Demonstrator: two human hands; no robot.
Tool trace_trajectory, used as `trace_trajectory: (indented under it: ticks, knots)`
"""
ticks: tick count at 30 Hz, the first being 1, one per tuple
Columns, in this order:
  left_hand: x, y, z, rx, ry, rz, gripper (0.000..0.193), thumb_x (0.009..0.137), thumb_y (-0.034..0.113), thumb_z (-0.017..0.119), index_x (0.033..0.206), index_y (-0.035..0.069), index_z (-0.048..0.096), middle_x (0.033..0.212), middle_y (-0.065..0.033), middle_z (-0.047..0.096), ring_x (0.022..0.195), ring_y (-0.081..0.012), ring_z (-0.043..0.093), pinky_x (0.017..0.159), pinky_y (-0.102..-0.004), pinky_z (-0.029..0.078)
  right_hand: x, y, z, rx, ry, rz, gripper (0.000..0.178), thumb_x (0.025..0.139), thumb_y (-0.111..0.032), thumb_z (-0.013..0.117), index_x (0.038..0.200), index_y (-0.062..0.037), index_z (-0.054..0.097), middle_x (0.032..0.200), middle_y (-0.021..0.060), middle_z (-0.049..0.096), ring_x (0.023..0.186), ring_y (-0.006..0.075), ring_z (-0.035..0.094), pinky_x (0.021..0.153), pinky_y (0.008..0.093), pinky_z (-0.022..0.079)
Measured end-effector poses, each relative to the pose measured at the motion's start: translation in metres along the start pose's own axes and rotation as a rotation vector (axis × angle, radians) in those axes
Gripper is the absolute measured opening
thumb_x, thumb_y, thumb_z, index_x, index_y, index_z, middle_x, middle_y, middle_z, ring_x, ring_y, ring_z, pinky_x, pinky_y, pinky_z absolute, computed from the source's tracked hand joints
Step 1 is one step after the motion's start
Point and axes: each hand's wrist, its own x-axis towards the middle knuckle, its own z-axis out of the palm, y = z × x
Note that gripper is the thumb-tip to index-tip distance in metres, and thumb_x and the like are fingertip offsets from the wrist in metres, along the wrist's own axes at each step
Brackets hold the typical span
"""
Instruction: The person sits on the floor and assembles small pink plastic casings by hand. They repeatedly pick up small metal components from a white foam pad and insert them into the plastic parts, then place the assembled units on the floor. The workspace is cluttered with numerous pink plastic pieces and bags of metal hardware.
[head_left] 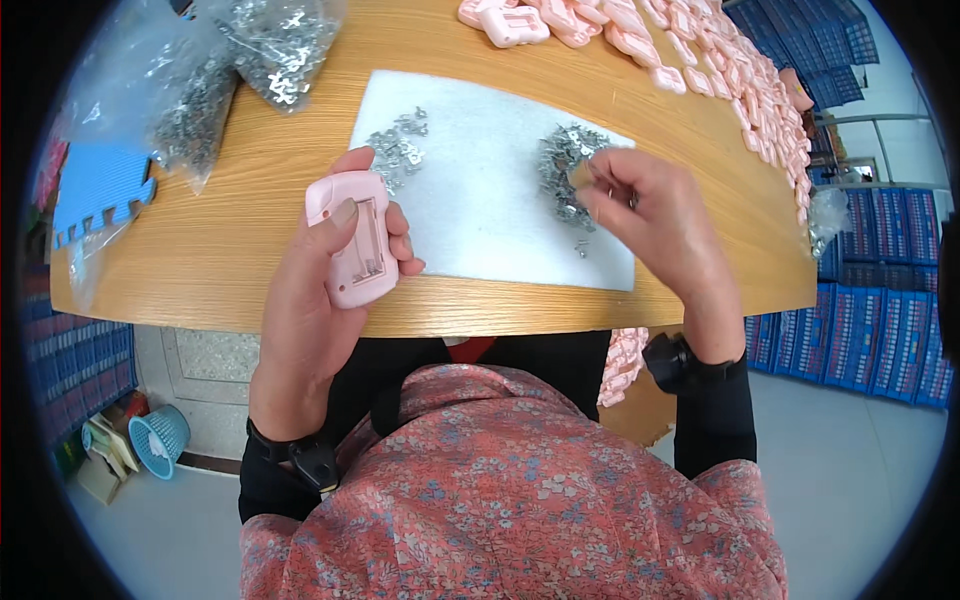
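Note:
My left hand [315, 265] is wrapped round a pink plastic housing [348, 278], tilted upright, with its open battery compartment facing me. The left thumb lies across the upper part of that compartment, and small metal contacts show at its lower end. Over the right-hand pile of small silvery metal clips [562, 165], my right hand [645, 205] has its fingertips pinched together. Something yellowish shows at those fingertips, but what they hold is too small to make out. A looser scatter of similar metal clips [405, 150] lies just beyond the left hand. Both piles rest on a white foam sheet [480, 200].
Many pink housings [690, 50] are heaped along the far right of the wooden table [480, 312]. Clear bags of metal parts [275, 50] and a blue foam mat [105, 190] occupy the left. Blue crates [850, 330] stand at right; a blue basket [160, 440] sits below left.

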Motion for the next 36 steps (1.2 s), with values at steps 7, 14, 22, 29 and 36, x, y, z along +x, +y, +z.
trace_trajectory:
  ticks: [7,14,22,29,36]
  knots:
    - [-0.003,-0.003,0.017,0.007,0.085,-0.096,0.054,0.103,0.032,0.043,0.15,0.009,0.032,0.101,-0.0073,0.059,0.09,-0.0147,0.06,0.084,-0.0435,0.057,-0.033,0.04,0.035,-0.004,0.17,-0.03,0.012,0.081,-0.008,0.072,0.092,-0.008,0.068,0.081,0.0078,0.062,0.067,0.0245,0.062,0.061,0.0358,0.05]
    - [-0.005,-0.007,0.033,0.093,0.053,-0.144,0.056,0.099,0.024,0.054,0.148,0.005,0.034,0.099,-0.0077,0.061,0.087,-0.0158,0.062,0.079,-0.0357,0.058,-0.025,0.047,0.053,-0.128,0.274,-0.306,0.013,0.077,-0.007,0.072,0.088,-0.0107,0.065,0.079,0.0057,0.059,0.071,0.0268,0.063,0.06,0.037,0.051]
    - [0.037,-0.037,0.076,0.05,-0.1,-0.379,0.055,0.091,0.009,0.065,0.14,0.005,0.041,0.099,-0.0075,0.062,0.085,-0.0172,0.064,0.075,-0.0314,0.056,-0.027,0.032,0.046,0.102,0.41,-0.44,0.019,0.07,-0.003,0.076,0.083,-0.0059,0.062,0.078,0.0068,0.062,0.068,0.0253,0.062,0.058,0.0348,0.05]
    - [0.042,-0.041,0.075,0.042,-0.151,-0.385,0.058,0.086,0.002,0.064,0.14,0.006,0.042,0.099,-0.0059,0.06,0.084,-0.0157,0.063,0.076,-0.0298,0.054,-0.024,0.041,0.046,0.118,0.379,-0.581,0.021,0.07,-0.002,0.077,0.084,-0.0062,0.062,0.081,0.0071,0.066,0.07,0.026,0.064,0.06,0.0343,0.051]
    - [0.038,-0.043,0.079,0.327,-0.163,-0.165,0.059,0.085,0.003,0.062,0.141,0.005,0.045,0.102,-0.0032,0.059,0.085,-0.0138,0.061,0.079,-0.0287,0.051,-0.037,0.029,0.042,0.593,0.128,-0.021,0.012,0.085,-0.007,0.071,0.086,-0.0017,0.06,0.073,0.0007,0.056,0.067,0.0096,0.051,0.06,0.0257,0.044]
